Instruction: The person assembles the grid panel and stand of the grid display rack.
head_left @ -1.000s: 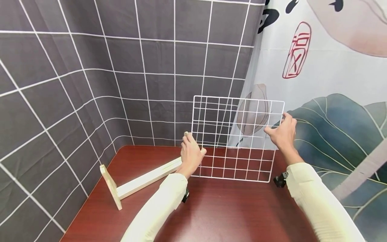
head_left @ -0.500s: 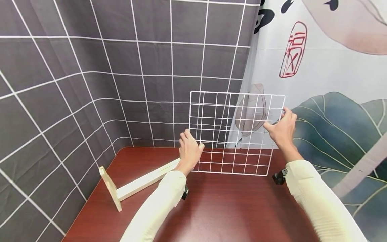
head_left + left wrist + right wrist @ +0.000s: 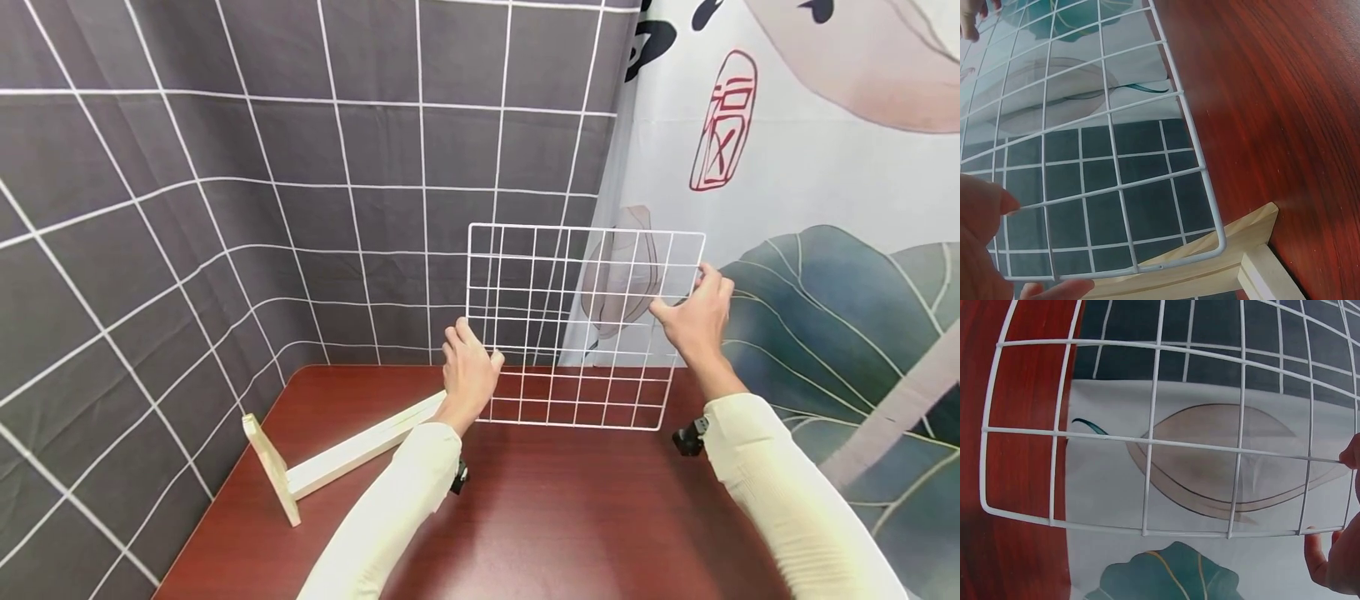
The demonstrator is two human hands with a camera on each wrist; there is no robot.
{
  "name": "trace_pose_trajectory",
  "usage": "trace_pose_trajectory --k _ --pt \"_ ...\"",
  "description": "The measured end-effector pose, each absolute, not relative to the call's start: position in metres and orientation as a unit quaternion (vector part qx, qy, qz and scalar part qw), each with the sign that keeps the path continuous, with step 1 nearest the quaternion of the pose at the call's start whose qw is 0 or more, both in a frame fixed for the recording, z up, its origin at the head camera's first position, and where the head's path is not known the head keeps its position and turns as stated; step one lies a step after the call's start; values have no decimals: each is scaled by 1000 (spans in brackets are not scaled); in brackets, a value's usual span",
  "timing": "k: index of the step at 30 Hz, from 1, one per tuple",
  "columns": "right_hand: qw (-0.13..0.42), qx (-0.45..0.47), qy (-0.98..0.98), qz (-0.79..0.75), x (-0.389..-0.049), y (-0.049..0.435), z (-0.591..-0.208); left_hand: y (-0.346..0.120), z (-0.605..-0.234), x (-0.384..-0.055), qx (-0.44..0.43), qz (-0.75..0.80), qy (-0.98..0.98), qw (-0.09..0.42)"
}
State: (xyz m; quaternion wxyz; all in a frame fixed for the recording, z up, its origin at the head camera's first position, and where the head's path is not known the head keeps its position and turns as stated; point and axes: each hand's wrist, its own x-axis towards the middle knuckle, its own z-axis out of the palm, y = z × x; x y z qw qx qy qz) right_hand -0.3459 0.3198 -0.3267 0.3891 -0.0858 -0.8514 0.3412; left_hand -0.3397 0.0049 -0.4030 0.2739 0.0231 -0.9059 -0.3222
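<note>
A white wire grid panel (image 3: pixel 577 320) is held upright above the table between both hands. My left hand (image 3: pixel 470 371) grips its left edge, fingers behind and thumb in front; the left wrist view shows the thumb and fingertips of this hand (image 3: pixel 982 219) around the rim. Higher up on the opposite edge, my right hand (image 3: pixel 697 321) pinches the frame between thumb and fingers, as the right hand (image 3: pixel 1344 550) also shows in the right wrist view. To the left lies a pale wooden frame (image 3: pixel 360 454), a beam with a crosspiece; its far end is hidden behind my left hand.
The red-brown table (image 3: pixel 555 508) spreads below the hands. Behind it hangs a dark grey cloth (image 3: pixel 382 217) with white grid lines, and to the right a white curtain (image 3: pixel 675 150) with printed leaves.
The grid panel has risen slightly and shifted a little left in the head view, with both hands still holding it. The wooden frame stays put.
</note>
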Motion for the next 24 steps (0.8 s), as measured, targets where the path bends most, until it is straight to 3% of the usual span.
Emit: trace_pose_trajectory --k 24 --pt "414 -87 -836 349 -343 305 -320 2 -399 -341 29 -352 -900 255"
